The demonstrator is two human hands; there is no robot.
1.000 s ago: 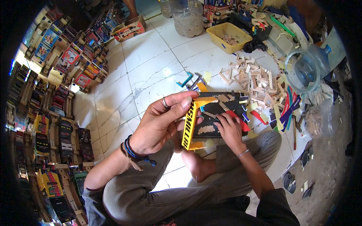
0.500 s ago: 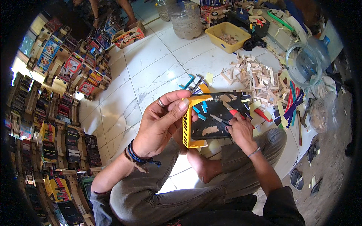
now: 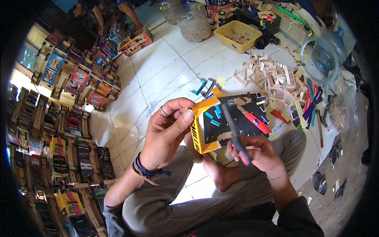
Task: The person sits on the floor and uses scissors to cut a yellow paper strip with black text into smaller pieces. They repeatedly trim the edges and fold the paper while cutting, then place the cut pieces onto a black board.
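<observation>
- Near the middle of the frame, the left hand (image 3: 166, 132) held a yellow U-shaped piece (image 3: 197, 138) with black lettering, its upper corner pinched between thumb and fingers; the long side ran up and down, and the two short arms pointed right.
- Just right of and below centre, the right hand (image 3: 260, 152) gripped a pair of scissors (image 3: 237, 143), fingers curled around the dark handles; the blades pointed upward and were motion-blurred, so whether they were spread or together could not be told.
- Behind both hands lay a black board (image 3: 245, 131) with worn, tan patches; the blurred blades and the short yellow arms overlapped it in the view.
- On that board, toward its right side, rested a red-handled utility knife (image 3: 257, 123), and toward its left sat several small light-blue strips (image 3: 215, 123).
- At the upper right of centre, a heap of short wooden pieces (image 3: 272, 75) spread over the white tiled floor (image 3: 158, 71), with a yellow basin (image 3: 237, 45) above it holding more small pieces.
- Along the right, red and purple strips (image 3: 312, 104) lay near a brown-handled tool (image 3: 320, 132), and a dark sandal (image 3: 319, 183) lay lower down.
- At the upper left, wooden toy trucks (image 3: 75, 81) with printed panels stood close together; at the top, another person's bare leg (image 3: 131, 15) showed near a cardboard box (image 3: 137, 43).
</observation>
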